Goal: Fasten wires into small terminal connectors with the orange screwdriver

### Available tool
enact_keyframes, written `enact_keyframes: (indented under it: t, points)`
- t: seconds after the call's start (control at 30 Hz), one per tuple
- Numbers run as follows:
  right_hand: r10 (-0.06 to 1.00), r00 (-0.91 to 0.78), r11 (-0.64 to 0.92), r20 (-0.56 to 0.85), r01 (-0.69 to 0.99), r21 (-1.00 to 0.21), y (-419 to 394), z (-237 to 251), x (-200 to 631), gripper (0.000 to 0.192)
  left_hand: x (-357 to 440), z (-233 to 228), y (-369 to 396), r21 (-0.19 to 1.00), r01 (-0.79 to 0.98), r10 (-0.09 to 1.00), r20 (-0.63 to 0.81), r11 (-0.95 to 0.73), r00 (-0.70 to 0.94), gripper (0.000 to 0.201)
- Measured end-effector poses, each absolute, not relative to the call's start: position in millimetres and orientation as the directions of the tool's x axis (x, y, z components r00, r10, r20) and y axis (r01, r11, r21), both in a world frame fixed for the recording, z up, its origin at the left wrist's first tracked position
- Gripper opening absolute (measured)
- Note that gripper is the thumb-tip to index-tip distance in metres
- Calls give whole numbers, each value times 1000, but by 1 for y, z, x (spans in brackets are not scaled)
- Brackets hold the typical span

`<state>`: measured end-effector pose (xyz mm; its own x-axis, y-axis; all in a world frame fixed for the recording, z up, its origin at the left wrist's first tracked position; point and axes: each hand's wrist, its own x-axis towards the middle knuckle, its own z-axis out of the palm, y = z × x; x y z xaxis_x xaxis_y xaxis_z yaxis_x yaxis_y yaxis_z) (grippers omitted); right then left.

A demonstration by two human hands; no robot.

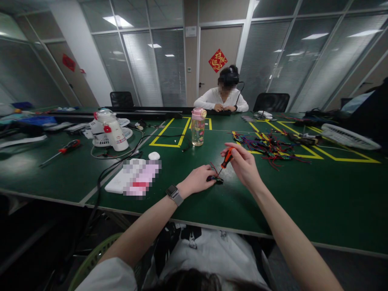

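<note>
The landmark is the pink-lidded bottle, standing upright on the green surface. In front of it, a little to the right, lies the small circuit board with red wires. The left hand has its fingers closed at the left end of this board, and they cover a part of it. The right hand, to the right and in front of the bottle, has its fingers closed around the orange-black screwdriver, which is tilted, its tip down at the board; whether the tip touches, I cannot tell.

To the right of the bottle spreads a tangled heap of wired boards, near the right hand but apart from it. To its left are a white flask and, farther, a second screwdriver. In front and left lie a white round case and a black cable. Behind the bottle, to the right, sits another person.
</note>
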<state>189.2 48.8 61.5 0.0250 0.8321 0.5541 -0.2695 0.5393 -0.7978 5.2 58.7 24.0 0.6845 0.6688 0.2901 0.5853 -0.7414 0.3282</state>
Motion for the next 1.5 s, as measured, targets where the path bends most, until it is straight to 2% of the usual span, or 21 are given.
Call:
enact_keyframes:
  t: [0.17,0.4,0.53,0.67,0.8,1.07,1.23,1.5]
  points:
    - [835,4,519,550,-341,-784,46,65,186,23,5,24,59,332,584,669,288,-741,685,19]
    - [798,51,596,601,-216,-773,51,57,189,19,5,24,59,329,593,675,282,-735,681,18]
    - [814,40,576,580,-187,-796,52,57,193,19,6,24,59,332,592,676,278,-735,683,18]
    - [832,-2,537,555,-248,-806,48,63,191,26,6,24,59,328,592,674,281,-736,683,18]
    - [832,-27,518,554,-320,-794,46,64,187,23,5,23,59,326,590,671,283,-739,685,17]
    - [832,32,539,553,-281,-794,50,60,187,23,6,26,57,321,599,677,274,-734,683,18]
    - [850,-15,494,526,-322,-808,48,64,187,29,6,25,58,318,596,674,277,-737,685,17]
    - [830,25,547,557,-225,-806,47,61,185,26,5,23,60,321,586,666,289,-744,687,17]
